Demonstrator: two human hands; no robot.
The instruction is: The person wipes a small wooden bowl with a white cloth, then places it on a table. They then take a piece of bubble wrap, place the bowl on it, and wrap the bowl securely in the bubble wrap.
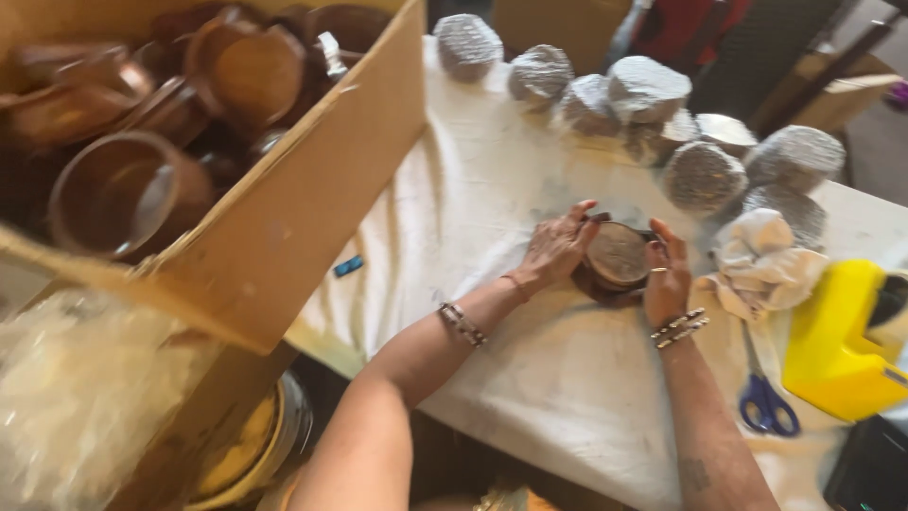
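1. Firstly, the round wooden cup (pixel 618 255) lies near the middle of the white-covered tabletop (pixel 558 369), and both hands hold it from the sides.
2. The left hand (pixel 558 246) presses its fingers (pixel 579 216), close together, on the left rim of the cup; the right hand (pixel 668 276) curves its fingers (pixel 670 237) around the right rim.
3. Behind the cup, a row of round packages wrapped in grey paper (pixel 643 90) stands along the far edge.
4. Left of the cup, a big brown cardboard box (pixel 293 218) holds more wooden cups (pixel 128 194); they are blurred.
5. Right of the cup lie a crumpled white cloth (pixel 761 260), blue-handled scissors (pixel 768 402) and a yellow plastic object (pixel 842 341), cut off by the edge.
6. A small blue thing (pixel 347 266) left of the cup is too small to identify.
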